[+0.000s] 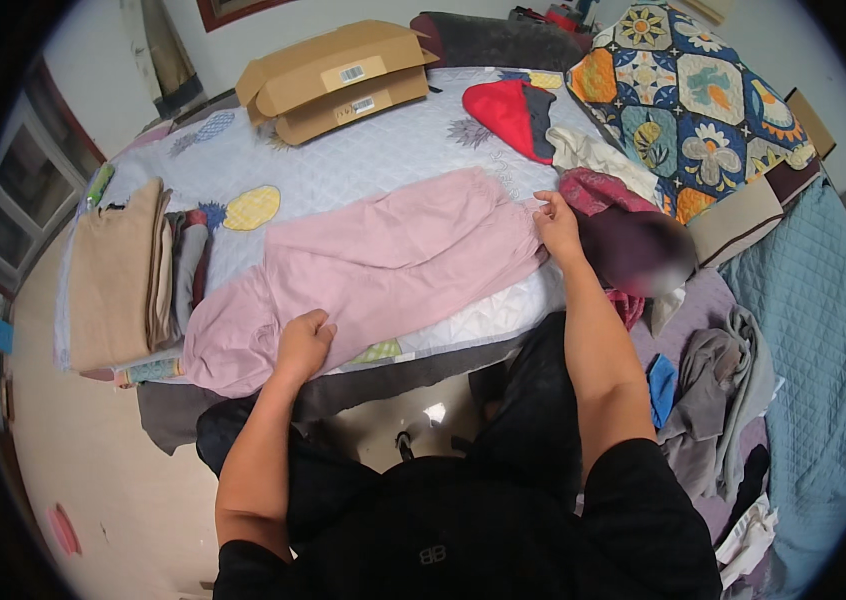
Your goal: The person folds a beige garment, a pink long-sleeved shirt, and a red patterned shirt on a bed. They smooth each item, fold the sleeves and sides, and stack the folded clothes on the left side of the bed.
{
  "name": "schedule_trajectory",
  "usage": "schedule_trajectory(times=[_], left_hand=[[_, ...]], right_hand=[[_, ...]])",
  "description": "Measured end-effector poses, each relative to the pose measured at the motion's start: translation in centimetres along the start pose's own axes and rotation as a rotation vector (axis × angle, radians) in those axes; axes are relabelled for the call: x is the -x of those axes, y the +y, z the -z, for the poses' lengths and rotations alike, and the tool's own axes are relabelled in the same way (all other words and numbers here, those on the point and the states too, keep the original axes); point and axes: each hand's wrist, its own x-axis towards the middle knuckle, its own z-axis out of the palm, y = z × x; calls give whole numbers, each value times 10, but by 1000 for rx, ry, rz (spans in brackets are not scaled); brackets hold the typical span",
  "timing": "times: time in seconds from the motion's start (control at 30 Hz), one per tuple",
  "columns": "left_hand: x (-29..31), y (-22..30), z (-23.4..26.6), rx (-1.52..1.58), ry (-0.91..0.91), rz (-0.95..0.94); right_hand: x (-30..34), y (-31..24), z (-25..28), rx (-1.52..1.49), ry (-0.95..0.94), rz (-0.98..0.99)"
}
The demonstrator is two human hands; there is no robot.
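A pale pink garment (373, 240) lies stretched across the quilted bed cover, with soft creases along its length and a bunched, rounded part at its lower left. My left hand (303, 348) rests on its near edge, fingers curled together on the cloth. Up at the narrow right end, my right hand (558, 225) pinches the gathered edge between thumb and fingers. Just beyond that hand sits a heap of dark red patterned cloth (593, 190).
Folded beige clothes (118, 280) are stacked at the left. An open cardboard box (338, 80) stands at the back, a red and grey cloth (513, 115) right of it. A patterned quilt (693, 105) is piled far right; grey clothes (713, 390) lie by my right arm.
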Motion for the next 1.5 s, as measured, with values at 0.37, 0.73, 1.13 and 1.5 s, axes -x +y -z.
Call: schedule_trajectory(times=[0.37, 0.73, 1.13, 1.5], left_hand=[[6, 1, -1, -306, -83, -26], [34, -3, 71, -21, 595, -100], [90, -47, 141, -539, 517, 527], [72, -60, 138, 59, 771, 200]], right_hand=[[69, -84, -50, 396, 11, 638], [113, -84, -102, 584, -187, 532], [215, -178, -184, 506, -414, 793], [239, -243, -183, 17, -507, 782]])
